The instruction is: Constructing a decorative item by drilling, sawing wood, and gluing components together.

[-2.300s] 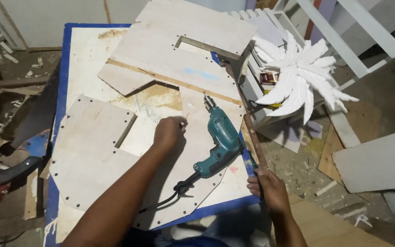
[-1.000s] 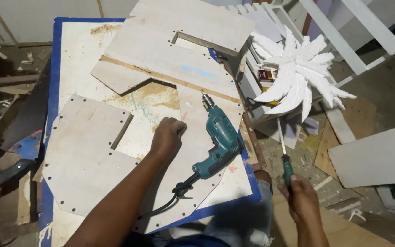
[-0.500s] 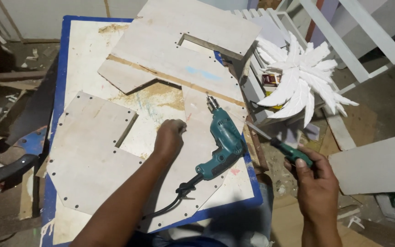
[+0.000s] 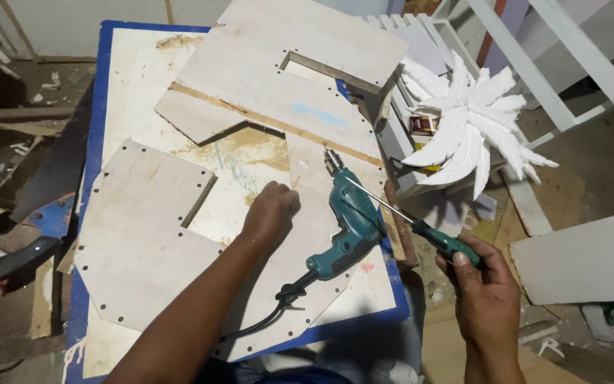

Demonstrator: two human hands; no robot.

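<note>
Sawdust and wood scraps litter the floor around a blue-edged worktable [image 4: 94, 178] covered by pale plywood panels [image 4: 143, 235] drilled with small holes along their rims. Its near edge is cut off by the frame, and the person's forearms hide part of the near right corner. The left hand [image 4: 271, 213] rests knuckles-up on a panel near the table's middle, fingers curled under so their grip cannot be made out. Just beside it, toward the right edge, lies a teal electric drill [image 4: 349, 227], its black cord running to the near edge. The right hand [image 4: 481, 284], beyond the right edge, is closed around the green handle of a screwdriver [image 4: 421, 229], whose shaft crosses the drill's body. A white crate [image 4: 399, 153] off the far right corner holds white feather-shaped pieces [image 4: 470, 135] and a small box, half hidden.
</note>
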